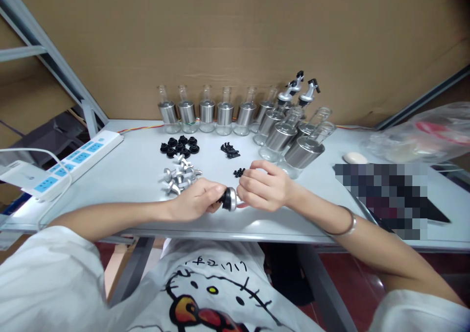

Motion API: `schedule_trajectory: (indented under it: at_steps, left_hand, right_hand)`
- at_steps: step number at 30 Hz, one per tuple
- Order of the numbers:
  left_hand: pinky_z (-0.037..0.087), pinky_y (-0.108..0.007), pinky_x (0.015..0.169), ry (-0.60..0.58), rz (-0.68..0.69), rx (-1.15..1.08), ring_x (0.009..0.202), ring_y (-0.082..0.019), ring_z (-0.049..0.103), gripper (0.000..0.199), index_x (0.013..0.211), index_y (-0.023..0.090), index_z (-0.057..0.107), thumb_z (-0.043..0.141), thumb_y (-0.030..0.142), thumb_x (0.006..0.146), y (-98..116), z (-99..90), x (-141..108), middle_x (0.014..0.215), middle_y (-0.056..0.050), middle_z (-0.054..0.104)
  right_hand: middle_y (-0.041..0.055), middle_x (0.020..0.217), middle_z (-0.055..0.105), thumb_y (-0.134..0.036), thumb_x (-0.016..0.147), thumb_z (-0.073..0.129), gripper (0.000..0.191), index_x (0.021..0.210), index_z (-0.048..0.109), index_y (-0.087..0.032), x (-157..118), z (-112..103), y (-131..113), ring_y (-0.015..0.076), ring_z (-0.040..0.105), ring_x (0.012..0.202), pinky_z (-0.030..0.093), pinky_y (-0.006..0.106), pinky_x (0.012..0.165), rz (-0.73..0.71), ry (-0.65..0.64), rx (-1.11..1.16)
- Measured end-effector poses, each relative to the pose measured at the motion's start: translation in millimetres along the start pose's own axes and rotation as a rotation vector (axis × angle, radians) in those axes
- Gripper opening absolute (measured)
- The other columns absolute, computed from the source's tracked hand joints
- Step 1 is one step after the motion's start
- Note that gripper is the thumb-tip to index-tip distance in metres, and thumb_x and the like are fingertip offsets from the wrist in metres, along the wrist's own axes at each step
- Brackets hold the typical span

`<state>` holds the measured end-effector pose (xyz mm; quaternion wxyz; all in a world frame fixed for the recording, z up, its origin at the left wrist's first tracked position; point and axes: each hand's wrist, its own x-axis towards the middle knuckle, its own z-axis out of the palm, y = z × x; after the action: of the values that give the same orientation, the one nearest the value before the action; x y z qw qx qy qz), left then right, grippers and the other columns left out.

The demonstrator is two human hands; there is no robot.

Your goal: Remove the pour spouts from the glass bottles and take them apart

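Observation:
Close to the table's front edge, my left hand (pixel 200 197) is closed on the black ribbed stopper end of a pourer spout (pixel 231 199). The fingers of my right hand (pixel 265 185) wrap round the spout's silver end, hiding its tip. Just beyond my left hand lies a pile of silver spout tops (pixel 179 175). Behind that pile sit several black stoppers (pixel 179 147). Small black levers (pixel 230 150) lie in a heap at the middle, and tiny black caps (pixel 239 173) are beside my right hand's fingertips.
Several glass bottles with steel sleeves (pixel 225 112) stand along the back, some at right with pourers (pixel 308 93) fitted. A power strip (pixel 73 163) lies at left. A white oval object (pixel 355 158), a pixelated dark flat item (pixel 389 195) and a plastic bag (pixel 422 133) are at right.

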<state>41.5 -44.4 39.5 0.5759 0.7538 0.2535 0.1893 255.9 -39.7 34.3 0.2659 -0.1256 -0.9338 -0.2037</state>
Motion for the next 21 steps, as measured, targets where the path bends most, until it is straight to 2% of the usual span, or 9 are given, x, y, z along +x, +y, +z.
schedule_trajectory:
  at_steps: [2,5,8,10,12,14,16,19,21]
  left_hand:
    - [0.017,-0.021,0.038,-0.065,-0.069,-0.155,0.041,-0.006,0.021,0.056,0.056,0.021,0.031,0.039,0.071,0.081,5.3,3.0,-1.6,0.045,0.008,0.024]
    - [0.017,-0.02,0.036,-0.166,-0.154,-0.289,0.039,-0.005,0.018,0.052,0.058,0.022,0.027,0.041,0.066,0.083,11.2,2.8,-2.8,0.044,0.01,0.021]
    - [0.019,-0.02,0.037,-0.195,-0.114,-0.213,0.039,-0.005,0.019,0.047,0.062,0.021,0.03,0.036,0.061,0.086,10.2,-2.8,-1.0,0.046,0.01,0.023]
    - [0.021,-0.021,0.04,-0.15,0.02,0.021,0.041,-0.006,0.021,0.042,0.061,0.021,0.03,0.034,0.052,0.089,7.4,-9.4,1.7,0.048,0.008,0.024]
    - [0.023,-0.022,0.043,-0.083,0.211,0.369,0.044,-0.007,0.023,0.037,0.059,0.02,0.029,0.035,0.041,0.089,6.9,-18.6,4.4,0.049,0.007,0.026]
    - [0.025,-0.023,0.046,-0.017,0.411,0.735,0.046,-0.009,0.026,0.033,0.059,0.02,0.033,0.039,0.036,0.086,12.3,-31.4,5.2,0.049,0.006,0.03]
    - [0.029,-0.023,0.049,0.046,0.543,1.028,0.048,-0.01,0.033,0.029,0.063,0.019,0.043,0.042,0.037,0.085,24.8,-49.0,2.9,0.05,0.004,0.039]
    - [0.034,-0.023,0.055,0.188,0.447,1.289,0.055,-0.012,0.047,0.029,0.073,0.018,0.056,0.039,0.035,0.088,47.7,-83.7,-4.0,0.059,0.0,0.054]
    - [0.037,-0.023,0.058,0.256,0.19,1.35,0.063,-0.014,0.055,0.029,0.085,0.018,0.061,0.04,0.038,0.089,56.1,-108.6,-6.6,0.074,-0.003,0.064]
  right_hand:
    - [0.0,0.07,0.059,-0.035,0.093,0.048,0.023,0.073,0.055,-0.026,-0.2,-2.1,-1.8,0.0155,0.05,0.065,0.031,0.034,0.062,-0.046,0.078,-0.052]
    - [-0.0016,0.07,0.059,-0.029,0.092,0.049,0.022,0.072,0.055,-0.024,2.1,-5.4,-4.5,0.0138,0.052,0.067,0.032,0.033,0.066,-0.134,0.263,-0.196]
    - [-0.0018,0.066,0.058,-0.024,0.095,0.042,0.028,0.071,0.054,-0.02,5.0,-6.2,-5.5,0.0117,0.049,0.061,0.032,0.033,0.068,-0.141,0.331,-0.326]
    - [-0.0022,0.062,0.057,-0.025,0.097,0.039,0.031,0.07,0.053,-0.019,5.5,-4.1,-5.9,0.0105,0.046,0.057,0.031,0.032,0.067,-0.096,0.317,-0.327]
    - [-0.0023,0.059,0.055,-0.028,0.099,0.036,0.035,0.07,0.052,-0.018,4.3,-0.3,-6.5,0.0101,0.044,0.054,0.032,0.032,0.066,-0.037,0.292,-0.26]
    - [-0.0015,0.056,0.054,-0.032,0.101,0.03,0.039,0.07,0.05,-0.018,1.8,4.0,-6.5,0.0106,0.042,0.051,0.034,0.031,0.065,0.022,0.283,-0.141]
    - [-0.0004,0.055,0.054,-0.034,0.102,0.025,0.041,0.072,0.048,-0.018,-1.0,7.8,-5.1,0.0113,0.042,0.05,0.037,0.031,0.065,0.077,0.293,-0.021]
    - [0.0022,0.06,0.057,-0.033,0.102,0.025,0.037,0.078,0.049,-0.017,-3.2,11.2,-1.2,0.0124,0.046,0.053,0.039,0.032,0.067,0.132,0.307,0.048]
    - [0.0042,0.066,0.06,-0.032,0.102,0.025,0.035,0.084,0.05,-0.016,-2.7,12.6,0.9,0.0133,0.049,0.057,0.04,0.033,0.069,0.14,0.29,0.04]
